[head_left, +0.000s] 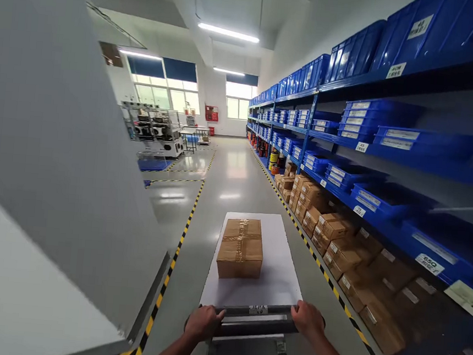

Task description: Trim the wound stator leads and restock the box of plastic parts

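My left hand point(204, 323) is closed around the left end of the dark handle point(254, 326) of a platform cart. At the handle's right end, my right hand point(308, 319) grips the same bar. Ahead of the handle stretches the cart's flat white deck point(282, 253). A taped brown cardboard box point(241, 248) sits on that deck, left of its middle and apart from both hands. Part of the cart's wheels shows below the handle.
Blue shelving point(313, 112) with blue bins and stacked cardboard boxes point(343, 253) lines the right side. A white pillar point(74, 185) stands close on the left. Yellow-black floor tape point(192, 209) edges the aisle point(235, 166). Machines point(158, 129) stand at the far left.
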A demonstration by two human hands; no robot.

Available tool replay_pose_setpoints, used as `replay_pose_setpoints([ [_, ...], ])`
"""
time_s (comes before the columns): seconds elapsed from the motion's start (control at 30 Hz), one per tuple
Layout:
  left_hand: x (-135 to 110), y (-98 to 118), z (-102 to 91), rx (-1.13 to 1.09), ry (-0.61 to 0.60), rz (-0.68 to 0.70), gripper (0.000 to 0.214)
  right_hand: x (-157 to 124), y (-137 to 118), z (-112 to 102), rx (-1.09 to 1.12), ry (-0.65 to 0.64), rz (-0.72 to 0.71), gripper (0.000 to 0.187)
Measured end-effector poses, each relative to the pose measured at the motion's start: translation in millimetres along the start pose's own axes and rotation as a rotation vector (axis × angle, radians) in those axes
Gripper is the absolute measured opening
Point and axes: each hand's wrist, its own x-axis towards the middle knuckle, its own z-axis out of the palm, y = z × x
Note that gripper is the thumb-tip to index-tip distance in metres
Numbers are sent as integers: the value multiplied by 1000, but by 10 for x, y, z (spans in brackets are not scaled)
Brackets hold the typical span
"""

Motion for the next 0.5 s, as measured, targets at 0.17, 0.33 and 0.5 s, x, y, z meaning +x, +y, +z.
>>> replay_pose_setpoints([
  [0.17, 1371, -28, -514, 4, 4, -11, 59, 1396, -358, -304, -8, 16, 7, 33],
  [0.33, 2591, 91, -1163, -26, 78, -64, 58, 2777, -739, -690, -26, 9, 8, 34],
  [0.5, 3835, 163, -1789, -66, 149, -112, 53, 4185, -1100, -1044, -74, -12, 13, 35],
])
